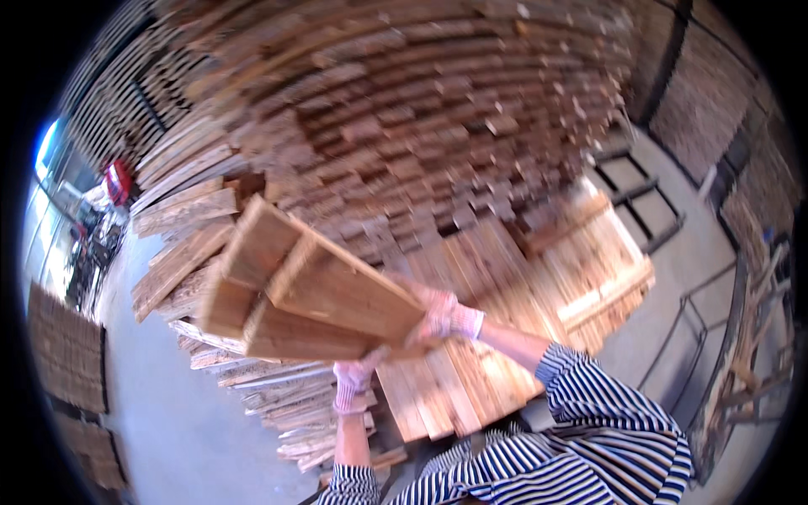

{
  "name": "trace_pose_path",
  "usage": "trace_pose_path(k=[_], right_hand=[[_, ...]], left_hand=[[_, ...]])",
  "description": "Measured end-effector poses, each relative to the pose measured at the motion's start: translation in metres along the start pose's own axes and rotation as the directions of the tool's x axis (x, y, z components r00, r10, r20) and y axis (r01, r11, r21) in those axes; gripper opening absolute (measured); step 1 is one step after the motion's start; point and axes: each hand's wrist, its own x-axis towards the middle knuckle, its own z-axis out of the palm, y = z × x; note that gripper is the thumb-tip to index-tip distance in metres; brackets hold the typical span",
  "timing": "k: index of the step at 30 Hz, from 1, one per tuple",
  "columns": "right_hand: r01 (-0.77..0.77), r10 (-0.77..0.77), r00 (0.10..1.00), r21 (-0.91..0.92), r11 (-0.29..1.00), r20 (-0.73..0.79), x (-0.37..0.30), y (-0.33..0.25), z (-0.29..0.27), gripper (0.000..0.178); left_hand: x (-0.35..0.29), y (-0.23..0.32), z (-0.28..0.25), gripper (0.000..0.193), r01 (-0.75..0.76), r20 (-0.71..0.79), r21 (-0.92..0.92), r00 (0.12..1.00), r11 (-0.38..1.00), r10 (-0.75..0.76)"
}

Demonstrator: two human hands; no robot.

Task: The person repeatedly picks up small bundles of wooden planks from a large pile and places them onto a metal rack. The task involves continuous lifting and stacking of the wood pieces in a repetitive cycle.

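Several smooth wooden boards [332, 286], fanned slightly apart, are held up in front of me and tilted toward the far left. My left hand [358, 374], in a pale pinkish knit glove, grips their near lower edge. At the right end of the boards, my right hand [442, 316], gloved the same way, is closed around them. Beneath and right of my hands lies a stack of planed boards [454, 383], set side by side. The boards hide some fingers, and motion blurs the outlines a little.
A tall wall of stacked lumber [438, 126] rises ahead. Rough planks [189, 286] jut out at the left beside the grey floor [185, 404]. Black metal frames [644, 198] stand at the right. A second pile of light boards [598, 261] sits at the right.
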Motion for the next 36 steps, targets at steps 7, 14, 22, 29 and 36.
trace_pose_path(k=[7,14,22,29,36], right_hand=[[-0.168,0.257,0.932,0.326,0.930,-0.254,-0.059,0.009,-0.046,0.132],[-0.468,0.663,0.669,0.503,0.726,-0.335,-0.159,-0.027,-0.090,0.062],[-0.812,0.494,0.578,-0.392,0.433,-0.650,-0.229,0.045,-0.117,0.062],[-0.783,0.439,0.615,-0.572,0.244,-0.655,-0.217,0.052,-0.131,0.085],[-0.799,0.476,0.602,-0.490,0.349,-0.641,-0.267,0.080,-0.220,0.068]], left_hand=[[0.046,0.113,0.090,0.051,0.095,0.101,-0.550,0.994,0.830,-0.047],[0.019,0.065,0.171,0.053,0.656,0.374,-0.425,0.755,0.624,-0.539],[0.004,-0.001,0.244,0.052,0.597,0.315,-0.377,0.801,0.708,-0.509],[0.019,-0.023,0.278,0.043,0.794,0.565,-0.570,0.564,0.209,-0.602],[0.019,-0.047,0.257,0.050,0.768,0.512,-0.575,0.608,0.283,-0.607]])
